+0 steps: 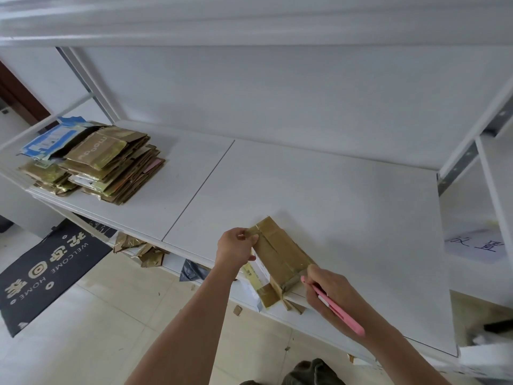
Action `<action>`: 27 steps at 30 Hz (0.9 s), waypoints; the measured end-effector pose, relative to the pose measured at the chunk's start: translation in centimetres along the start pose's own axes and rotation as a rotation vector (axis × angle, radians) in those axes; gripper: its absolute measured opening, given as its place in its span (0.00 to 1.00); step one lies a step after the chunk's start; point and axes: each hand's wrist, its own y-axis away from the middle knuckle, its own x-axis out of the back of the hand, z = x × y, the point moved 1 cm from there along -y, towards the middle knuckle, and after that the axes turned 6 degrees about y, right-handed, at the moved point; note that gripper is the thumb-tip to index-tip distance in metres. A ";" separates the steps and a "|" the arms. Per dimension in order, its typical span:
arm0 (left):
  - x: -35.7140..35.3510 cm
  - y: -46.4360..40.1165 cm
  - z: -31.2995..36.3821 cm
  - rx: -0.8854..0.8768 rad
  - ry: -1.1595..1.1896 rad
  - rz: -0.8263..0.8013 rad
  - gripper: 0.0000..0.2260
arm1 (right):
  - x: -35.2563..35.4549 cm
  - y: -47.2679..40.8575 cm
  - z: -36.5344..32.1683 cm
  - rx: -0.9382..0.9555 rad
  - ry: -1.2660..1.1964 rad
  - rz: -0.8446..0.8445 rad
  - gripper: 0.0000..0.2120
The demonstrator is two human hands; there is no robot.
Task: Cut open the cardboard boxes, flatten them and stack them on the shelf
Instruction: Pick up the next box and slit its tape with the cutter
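Note:
A small taped cardboard box point(280, 254) lies at the front edge of the white shelf point(319, 190). My left hand point(236, 247) grips its far left corner, fingers curled over the taped end. My right hand point(329, 294) holds a pink utility knife point(340, 311) like a pen, its tip against the box's near right end. A pile of flattened boxes point(94, 159), brown with some blue-and-white ones, sits at the shelf's far left.
A shelf upright point(472, 151) and a side shelf with a written paper sign point(474, 245) stand on the right. Below lie cardboard scraps point(138, 250), a dark welcome mat point(47, 270) and a tiled floor.

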 end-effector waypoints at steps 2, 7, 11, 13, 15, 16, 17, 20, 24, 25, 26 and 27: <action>0.0 0.2 0.0 -0.016 -0.044 0.015 0.13 | 0.1 0.6 0.4 -0.005 -0.017 0.015 0.13; 0.7 1.7 0.3 -0.034 -0.223 0.047 0.10 | 0.1 1.5 1.7 -0.208 -0.267 0.387 0.12; 0.9 2.6 1.3 -0.045 -0.559 0.058 0.12 | -1.4 0.6 1.9 -0.460 -0.564 0.651 0.06; 0.6 2.8 1.7 -0.124 -0.691 0.057 0.12 | -2.1 0.0 1.8 -0.526 -0.708 0.739 0.03; 0.1 2.7 1.8 -0.271 -0.704 -0.019 0.21 | -2.3 -0.8 1.7 -0.540 -0.795 0.781 0.03; -0.1 2.6 1.8 -0.358 -0.699 -0.096 0.26 | -2.3 -1.3 1.6 -0.543 -0.828 0.786 0.03; -0.2 2.5 1.8 -0.428 -0.698 -0.172 0.29 | -2.2 -2.1 1.6 -0.546 -0.851 0.785 0.03; -0.4 1.7 1.6 -0.434 -0.759 -0.248 0.32 | -1.7 -4.7 1.7 -0.571 -0.920 0.751 0.05; -0.4 1.0 1.1 -0.513 -0.916 -0.220 0.37 | -1.2 -6.0 2.2 -0.558 -1.017 0.694 0.04; -0.5 1.0 1.1 -0.506 -0.897 -0.250 0.37 | -1.3 -5.8 2.4 -0.555 -0.988 0.695 0.05; -0.6 0.9 1.1 -0.492 -0.875 -0.275 0.38 | -1.3 -5.5 2.6 -0.559 -0.950 0.698 0.05; -0.6 0.9 1.2 -0.481 -0.865 -0.291 0.37 | -1.5 -5.3 2.8 -0.567 -0.914 0.700 0.05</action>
